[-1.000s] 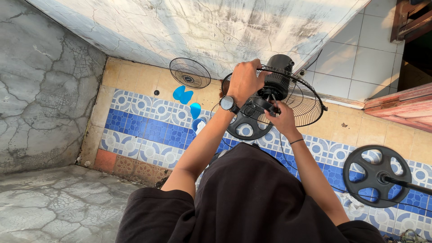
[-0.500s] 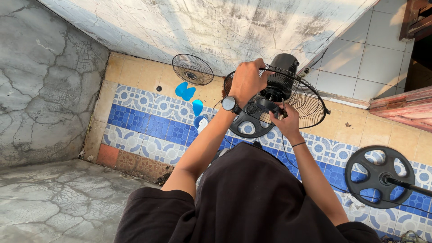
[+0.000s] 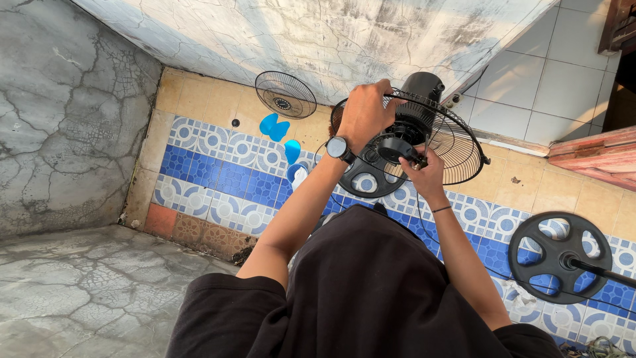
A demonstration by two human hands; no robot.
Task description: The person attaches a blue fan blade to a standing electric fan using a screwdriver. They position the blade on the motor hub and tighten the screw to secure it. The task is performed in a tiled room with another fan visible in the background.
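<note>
I hold a black fan head up in front of me: its wire rear guard [image 3: 457, 142] and black motor housing [image 3: 421, 89] are in the upper middle of the view. My left hand [image 3: 363, 113], with a black wristwatch, grips the rim of the wire guard. My right hand [image 3: 424, 174] pinches at the black hub [image 3: 395, 147] in the guard's centre, fingers closed on a small part I cannot make out. A black cord hangs down from the fan past my right arm.
On the tiled floor lie a detached wire front guard [image 3: 285, 94], blue fan blades [image 3: 281, 132] and a round black fan base [image 3: 562, 257] with a pole. A rough plastered wall [image 3: 318, 33] rises behind. Grey concrete [image 3: 73, 132] is at the left.
The fan head has shifted slightly right and nearer, with both hands staying on it. My right hand keeps working at the hub.
</note>
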